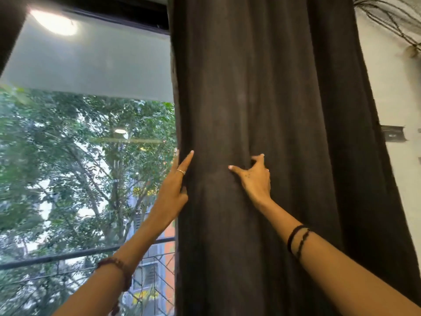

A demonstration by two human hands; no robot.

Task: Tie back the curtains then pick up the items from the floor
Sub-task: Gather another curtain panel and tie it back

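Observation:
A dark brown curtain (262, 87) hangs bunched in folds right of the window, filling the middle of the view. My left hand (174, 190) lies flat along the curtain's left edge, fingers straight and pointing up, thumb tucked behind the fabric. My right hand (254, 176) pinches a fold of the curtain at about the same height, thumb stretched left and fingers curled into the crease. No tie-back and no floor items are in view.
A window (79, 167) with trees and a balcony railing (79, 253) outside is on the left, under a half-lowered grey roller blind (91, 62). A white wall (396, 99) with a small dark bracket (393, 136) lies to the right.

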